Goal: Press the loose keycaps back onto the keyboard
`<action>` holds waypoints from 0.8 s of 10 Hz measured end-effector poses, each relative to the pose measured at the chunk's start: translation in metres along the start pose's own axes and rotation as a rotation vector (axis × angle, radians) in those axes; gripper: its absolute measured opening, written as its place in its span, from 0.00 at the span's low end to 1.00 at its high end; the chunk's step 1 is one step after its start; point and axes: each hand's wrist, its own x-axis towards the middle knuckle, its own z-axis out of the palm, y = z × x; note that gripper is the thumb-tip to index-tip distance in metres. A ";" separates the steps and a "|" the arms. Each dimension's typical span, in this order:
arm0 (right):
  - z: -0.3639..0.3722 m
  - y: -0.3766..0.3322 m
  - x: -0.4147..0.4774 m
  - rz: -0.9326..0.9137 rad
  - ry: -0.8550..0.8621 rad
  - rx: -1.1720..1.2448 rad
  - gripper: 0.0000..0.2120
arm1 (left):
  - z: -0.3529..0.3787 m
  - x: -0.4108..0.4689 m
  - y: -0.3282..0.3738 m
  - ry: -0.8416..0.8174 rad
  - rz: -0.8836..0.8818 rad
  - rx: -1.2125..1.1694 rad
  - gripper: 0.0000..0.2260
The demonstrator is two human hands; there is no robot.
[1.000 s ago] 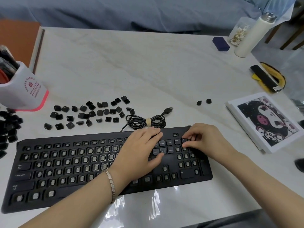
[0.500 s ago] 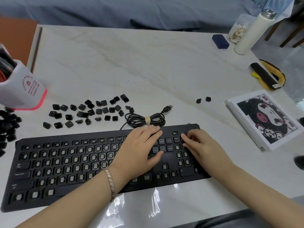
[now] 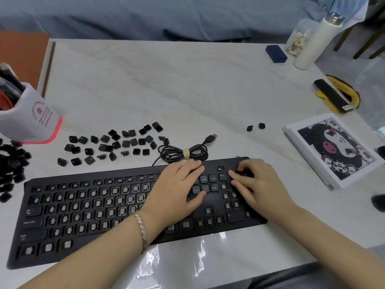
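Two bare hands rest on a black keyboard point(image 3: 212, 200) lying near the front edge of the white tabletop point(image 3: 187, 90). Its long axis runs left to right, with the right end angled slightly away. Most of its key sockets are bare. The left hand point(image 3: 177, 188) lies flat across the upper rows, fingers nearly straight, thumb beside the Delete key. The right hand point(image 3: 260, 184) has bent fingers, their tips pressing the number pad's top corner; whether a keycap sits under them cannot be told. Dozens of loose keycaps point(image 3: 112, 144) lie scattered behind the keyboard's left half, with two more keycaps point(image 3: 255, 127) well apart to the right. A white cup point(image 3: 31, 119) with a pink base holds pens. A clear jar point(image 3: 298, 38) holds cotton swabs.
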 end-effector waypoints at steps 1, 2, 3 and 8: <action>-0.010 0.018 0.027 0.171 -0.010 0.094 0.14 | -0.001 0.000 0.000 0.008 0.003 -0.010 0.22; -0.011 0.046 0.049 0.332 -0.053 0.044 0.14 | -0.001 0.000 0.000 -0.004 0.005 -0.005 0.22; -0.009 0.079 0.074 0.516 -0.139 0.052 0.21 | -0.001 -0.001 0.000 -0.024 -0.005 -0.010 0.22; 0.008 0.065 0.079 0.391 -0.120 0.025 0.08 | -0.003 0.000 0.000 -0.017 0.011 0.001 0.23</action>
